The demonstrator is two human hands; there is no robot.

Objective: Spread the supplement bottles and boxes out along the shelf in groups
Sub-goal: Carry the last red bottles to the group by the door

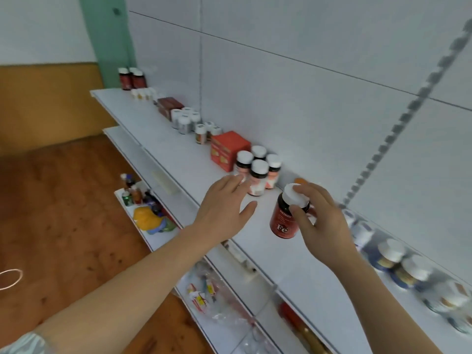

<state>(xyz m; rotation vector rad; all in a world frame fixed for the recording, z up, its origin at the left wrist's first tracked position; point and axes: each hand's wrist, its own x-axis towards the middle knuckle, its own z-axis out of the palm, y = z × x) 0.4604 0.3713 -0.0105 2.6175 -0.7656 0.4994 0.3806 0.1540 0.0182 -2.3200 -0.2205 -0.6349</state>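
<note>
My right hand point(318, 218) grips a red bottle with a white cap point(284, 221) by its top, tilted above the white shelf point(178, 159). My left hand point(224, 208) reaches out with straight fingers, its fingertips touching a cluster of white-capped bottles point(258, 172). Behind that cluster stands an orange box point(227, 149). Further left along the shelf are small bottles point(204, 132), grey-white bottles point(185, 120), a dark red box point(168, 106), tiny bottles point(143, 93) and dark bottles point(131, 77).
More bottles with blue labels point(398, 261) lie blurred along the shelf at the right. Lower shelves hold small bottles point(132, 192), a yellow toy point(150, 221) and plastic packets point(204, 292). A slotted upright point(398, 118) runs up the back wall. Wooden floor lies at the left.
</note>
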